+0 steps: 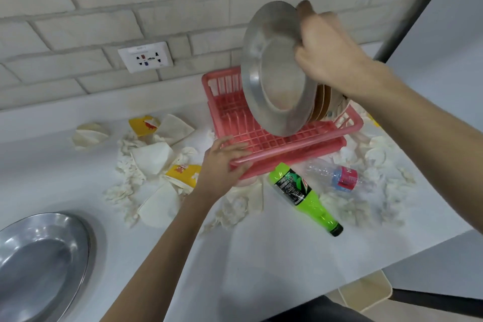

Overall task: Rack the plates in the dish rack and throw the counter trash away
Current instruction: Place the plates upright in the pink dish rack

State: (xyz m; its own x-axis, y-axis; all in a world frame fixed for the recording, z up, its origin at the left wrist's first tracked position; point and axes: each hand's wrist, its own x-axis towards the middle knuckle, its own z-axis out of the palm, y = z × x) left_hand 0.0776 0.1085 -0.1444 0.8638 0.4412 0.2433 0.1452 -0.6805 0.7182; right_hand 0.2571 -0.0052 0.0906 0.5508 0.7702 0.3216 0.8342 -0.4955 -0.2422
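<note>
In the head view, the pink dish rack point(274, 138) on the white counter point(261, 256) holds a few brown and pale plates point(322, 104) standing on edge at its right end. Just in front of them is a steel plate point(277, 78), nearly upright, hollow face turned left toward the viewer, lower rim down at the rack's slots. The right hand point(326, 52) grips its upper rim, fingers curled behind. The left hand point(222, 162) rests nearly flat on the rack's near corner. A green bottle point(300, 193) lies on its side, cap toward the counter's near edge.
</note>
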